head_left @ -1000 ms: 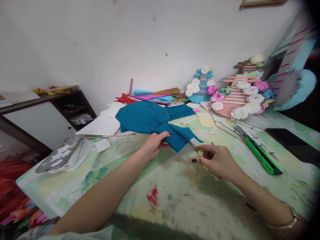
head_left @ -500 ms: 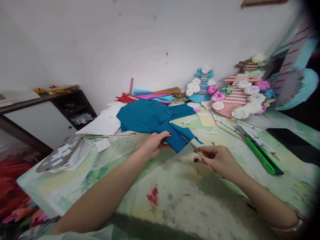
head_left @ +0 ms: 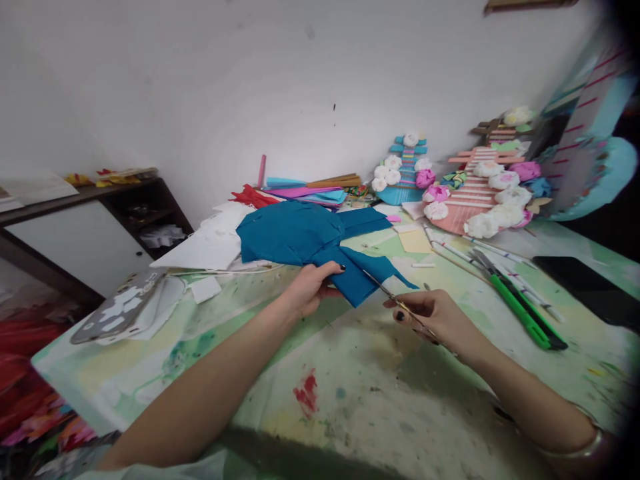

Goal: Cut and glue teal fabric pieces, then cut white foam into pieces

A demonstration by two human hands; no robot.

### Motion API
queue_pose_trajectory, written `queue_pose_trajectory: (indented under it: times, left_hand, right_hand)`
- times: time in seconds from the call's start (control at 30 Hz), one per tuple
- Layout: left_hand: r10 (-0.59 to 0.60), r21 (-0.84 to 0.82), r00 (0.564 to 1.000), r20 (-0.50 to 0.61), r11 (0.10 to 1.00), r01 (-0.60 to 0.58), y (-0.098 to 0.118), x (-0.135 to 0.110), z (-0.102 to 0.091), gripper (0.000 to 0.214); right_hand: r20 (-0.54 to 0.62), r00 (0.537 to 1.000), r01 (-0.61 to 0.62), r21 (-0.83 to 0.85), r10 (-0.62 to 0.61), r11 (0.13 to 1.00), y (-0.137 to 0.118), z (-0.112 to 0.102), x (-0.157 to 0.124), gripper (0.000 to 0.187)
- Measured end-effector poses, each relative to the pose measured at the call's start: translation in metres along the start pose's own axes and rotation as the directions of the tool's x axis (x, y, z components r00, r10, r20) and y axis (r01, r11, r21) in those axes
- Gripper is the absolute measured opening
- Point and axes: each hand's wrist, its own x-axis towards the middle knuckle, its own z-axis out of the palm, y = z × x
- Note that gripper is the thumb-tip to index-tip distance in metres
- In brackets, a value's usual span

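Dark blue crepe-like paper covers a rounded shape in the middle of the table, with strips sticking out to the right. My left hand pinches the near strip, thumb on top and fingers beneath. In my right hand is a pair of gold-handled scissors, whose blades lie at the right edge of that strip. A narrow blue flap spreads out just beyond the blades. My fingers hide part of the scissor handles.
A green box cutter, rolled paper sticks and a black phone lie to the right. Flower-decorated guitar shapes lean at the back right. At left are a grey phone case and white sheets.
The scissors have turned slightly, their handles closer together in my right hand. The narrow blue flap reaches further right and lower. My left hand stays on the strip.
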Motion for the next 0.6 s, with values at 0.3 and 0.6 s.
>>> queue_pose_trajectory:
  times: [0.3,0.6]
  left_hand:
    - [-0.012,0.021,1.000,0.013,1.000,0.011,-0.001,-0.001,0.001,0.010]
    - [-0.009,0.030,1.000,0.020,1.000,0.009,-0.001,-0.002,0.001,0.009]
  right_hand:
    - [-0.087,0.994,0.053,-0.137,-0.066,0.989,0.007,0.001,0.002,0.044]
    - [-0.102,0.994,0.023,-0.231,-0.048,0.973,0.007,0.000,0.003,0.047]
